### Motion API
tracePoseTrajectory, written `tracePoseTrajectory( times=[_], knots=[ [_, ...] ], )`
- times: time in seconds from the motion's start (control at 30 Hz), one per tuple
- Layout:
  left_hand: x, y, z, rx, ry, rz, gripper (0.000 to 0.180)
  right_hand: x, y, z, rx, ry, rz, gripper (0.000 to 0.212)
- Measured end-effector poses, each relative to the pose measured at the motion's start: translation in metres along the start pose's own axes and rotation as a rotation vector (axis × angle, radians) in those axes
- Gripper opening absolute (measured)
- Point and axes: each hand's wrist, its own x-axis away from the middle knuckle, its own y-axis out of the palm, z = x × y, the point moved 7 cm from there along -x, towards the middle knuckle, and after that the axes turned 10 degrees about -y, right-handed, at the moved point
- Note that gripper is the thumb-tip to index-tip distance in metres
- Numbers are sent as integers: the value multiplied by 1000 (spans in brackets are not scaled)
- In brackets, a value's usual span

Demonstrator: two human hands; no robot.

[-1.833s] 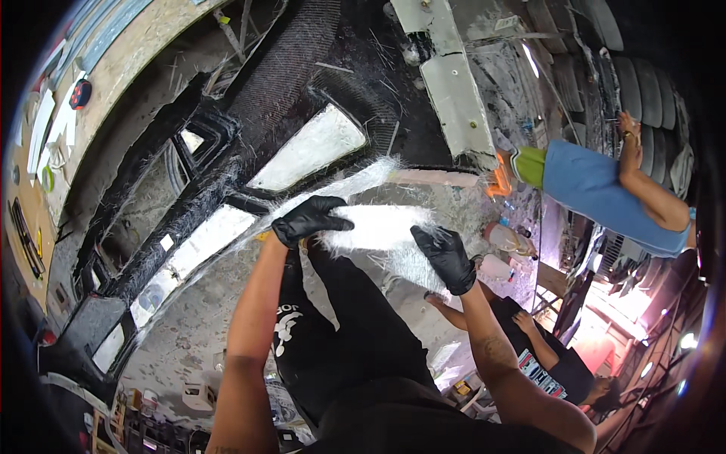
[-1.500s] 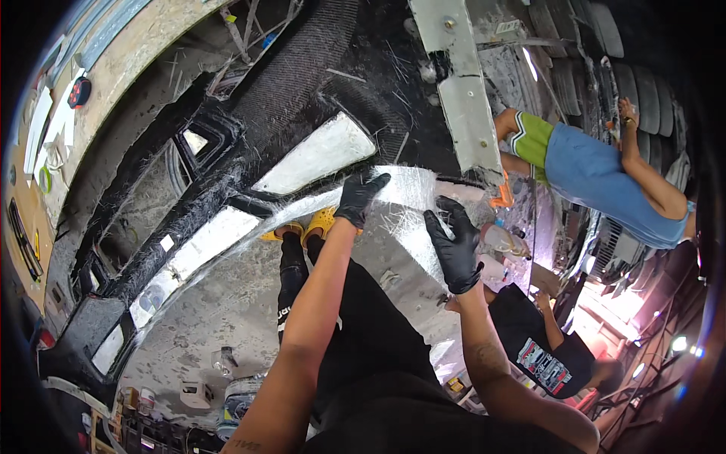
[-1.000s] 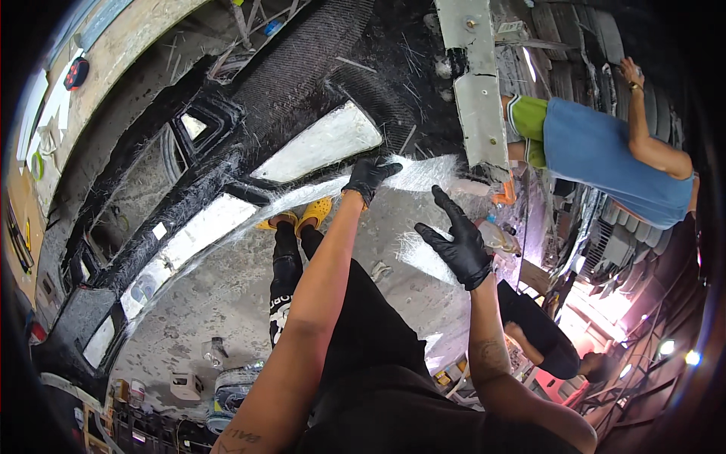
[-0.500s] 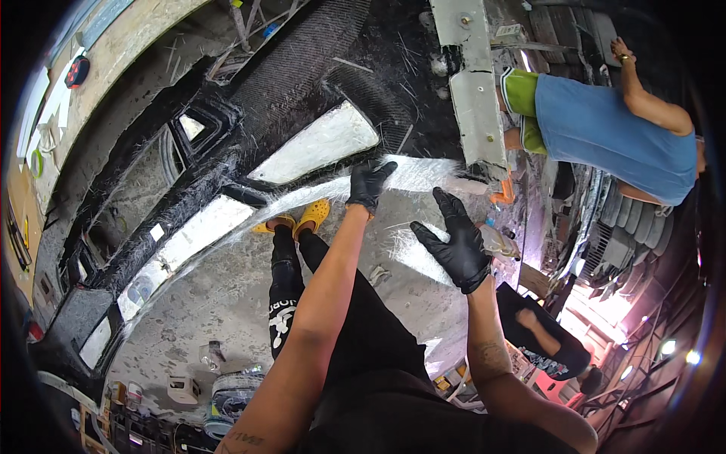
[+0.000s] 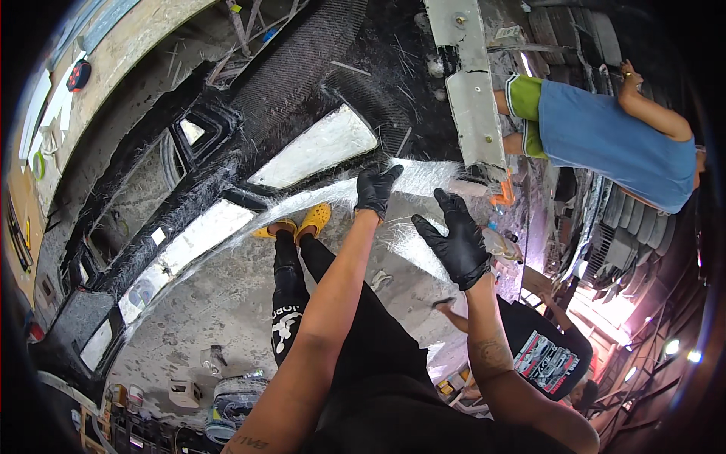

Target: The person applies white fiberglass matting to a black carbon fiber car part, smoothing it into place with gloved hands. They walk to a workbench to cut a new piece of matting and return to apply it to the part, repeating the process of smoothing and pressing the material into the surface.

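Observation:
A long strip of white fibreglass matting (image 5: 302, 198) with frayed strands runs along the near edge of a large black woven-fibre panel (image 5: 295, 79). My left hand (image 5: 376, 189), in a black glove, rests on the strip with its thumb spread from the fingers. In a matching glove, my right hand (image 5: 457, 244) is raised off the strip, fingers stretched and thumb apart, holding nothing. Below it lies a loose white piece of matting (image 5: 416, 250), partly covered by the hand. White patches (image 5: 321, 147) are set into the panel beyond my left hand.
A pale, broken-edged bar (image 5: 476, 106) lies across the panel's right end, near an orange clamp-like piece (image 5: 503, 191). One person in blue (image 5: 605, 140) stands at the right; another in black (image 5: 548, 352) is lower right. A workbench (image 5: 113, 53) curves along the upper left.
My left hand has slid slightly right along the strip, while my right hand has barely moved. The person in black now shows more of their back and a leg.

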Motion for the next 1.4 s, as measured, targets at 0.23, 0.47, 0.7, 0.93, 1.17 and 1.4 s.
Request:
tracePoseTrajectory(
  times=[0.23, 0.47, 0.7, 0.93, 1.17, 1.4],
  knots=[
    [4, 18, -7, 513, -212, -53, 6, -4, -2, -3, 147, 55, -43, 66],
    [110, 70, 120, -1066, 741, 345, 21, 3, 3, 11, 38, 266, -178, 76],
    [99, 86, 60, -1252, 578, -333, 46, -3, 10, 2, 48, 218, -191, 78],
    [83, 82, 45, -865, 192, -358, 50, 0, 3, 7, -24, 47, -82, 69],
    [91, 76, 60, -1221, 689, -237, 51, -6, 5, 5, -37, 99, -126, 71],
    [117, 55, 93, -1318, 581, -159, 66, -1, 8, 9, -129, 86, -147, 70]
  ],
)
